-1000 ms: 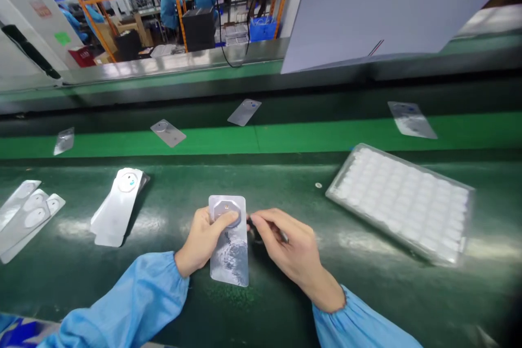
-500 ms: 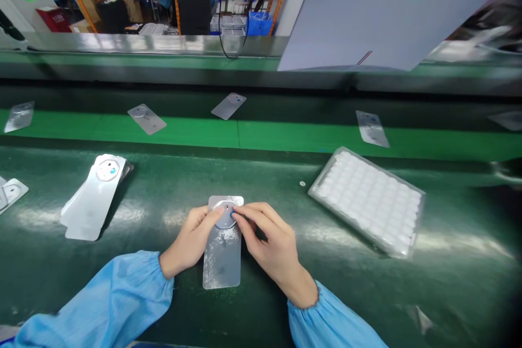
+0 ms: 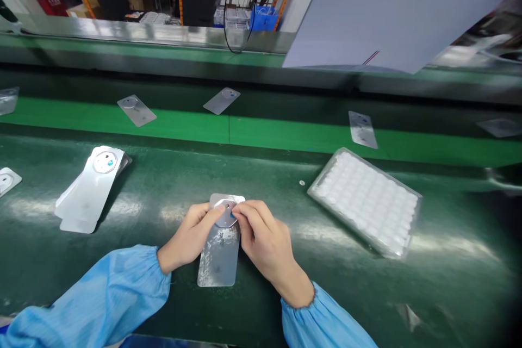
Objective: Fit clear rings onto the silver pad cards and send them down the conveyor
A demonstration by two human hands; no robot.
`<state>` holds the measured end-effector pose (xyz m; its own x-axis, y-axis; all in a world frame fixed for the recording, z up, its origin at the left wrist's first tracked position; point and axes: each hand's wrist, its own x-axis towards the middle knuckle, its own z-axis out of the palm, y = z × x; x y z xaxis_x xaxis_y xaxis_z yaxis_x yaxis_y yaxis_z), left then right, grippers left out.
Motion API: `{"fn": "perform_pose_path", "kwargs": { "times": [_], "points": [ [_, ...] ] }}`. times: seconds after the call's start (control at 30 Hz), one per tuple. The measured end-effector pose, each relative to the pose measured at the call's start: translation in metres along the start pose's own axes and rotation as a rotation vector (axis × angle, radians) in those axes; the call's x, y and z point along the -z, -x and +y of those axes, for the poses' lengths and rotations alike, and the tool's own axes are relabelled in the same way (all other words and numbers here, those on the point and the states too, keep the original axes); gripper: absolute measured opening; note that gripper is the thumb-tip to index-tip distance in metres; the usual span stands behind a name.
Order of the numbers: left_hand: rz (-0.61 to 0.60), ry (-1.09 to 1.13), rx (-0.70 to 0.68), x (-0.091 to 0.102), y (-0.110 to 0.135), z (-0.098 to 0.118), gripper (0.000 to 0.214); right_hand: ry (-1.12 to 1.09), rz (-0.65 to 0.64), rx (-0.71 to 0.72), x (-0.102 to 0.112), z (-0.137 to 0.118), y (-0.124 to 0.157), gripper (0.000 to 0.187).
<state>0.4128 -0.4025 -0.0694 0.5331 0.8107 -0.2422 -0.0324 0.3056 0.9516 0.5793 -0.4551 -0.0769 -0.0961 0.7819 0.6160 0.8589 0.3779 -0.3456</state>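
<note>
A silver phone back cover [image 3: 219, 261] with a round camera ring near its top lies before me on the green bench. My left hand [image 3: 190, 239] grips its upper left edge, the thumb pressed on the ring. My right hand [image 3: 265, 239] is closed in a pinch at the ring's right side, beside a small blue spot. Whatever sits between those fingertips is too small or too hidden to make out. To the left rests a fanned stack of similar covers [image 3: 92, 190], its top one showing a ring with a blue dot.
A clear tray of white round pieces [image 3: 362, 201] lies at right, a small white disc [image 3: 302, 182] near its corner. Single covers [image 3: 136, 110] are spaced along the green belt [image 3: 261, 133] beyond. A white panel [image 3: 375, 11] overhangs the upper right. Another cover [image 3: 8, 180] is at far left.
Both hands keep their places on the cover, with the right fingers slightly shifted at the ring. Covers on the belt have moved left. The view has tilted a little.
</note>
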Motion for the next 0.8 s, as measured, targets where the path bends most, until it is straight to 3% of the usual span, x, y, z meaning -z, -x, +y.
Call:
{"fn": "perform_pose_path", "kwargs": {
  "times": [0.17,0.3,0.4,0.5,0.6,0.7,0.8],
  "points": [
    [0.029,0.032,0.015,0.0,-0.001,-0.003,0.042,0.044,0.022,0.09,-0.002,0.001,0.002,0.019],
    [0.127,0.125,0.043,0.0,-0.002,-0.004,0.039,0.018,0.083,0.199,-0.004,0.006,0.008,0.027],
    [0.211,0.177,0.05,-0.001,-0.002,-0.003,0.036,-0.09,0.12,0.176,-0.007,0.005,0.009,0.03],
    [0.179,0.278,0.135,-0.003,-0.001,-0.001,0.038,-0.304,0.2,-0.043,-0.008,-0.001,0.002,0.023],
    [0.077,0.349,0.199,-0.004,0.001,0.002,0.046,-0.512,0.237,-0.403,0.005,-0.004,0.004,0.016],
    [0.044,0.324,0.171,-0.003,0.002,0.001,0.052,-0.618,0.234,-0.756,0.044,0.008,0.04,0.023],
    [0.045,0.287,0.145,-0.003,0.002,-0.002,0.054,-0.547,0.412,-1.001,0.107,0.032,0.112,0.039]
  ]
}}
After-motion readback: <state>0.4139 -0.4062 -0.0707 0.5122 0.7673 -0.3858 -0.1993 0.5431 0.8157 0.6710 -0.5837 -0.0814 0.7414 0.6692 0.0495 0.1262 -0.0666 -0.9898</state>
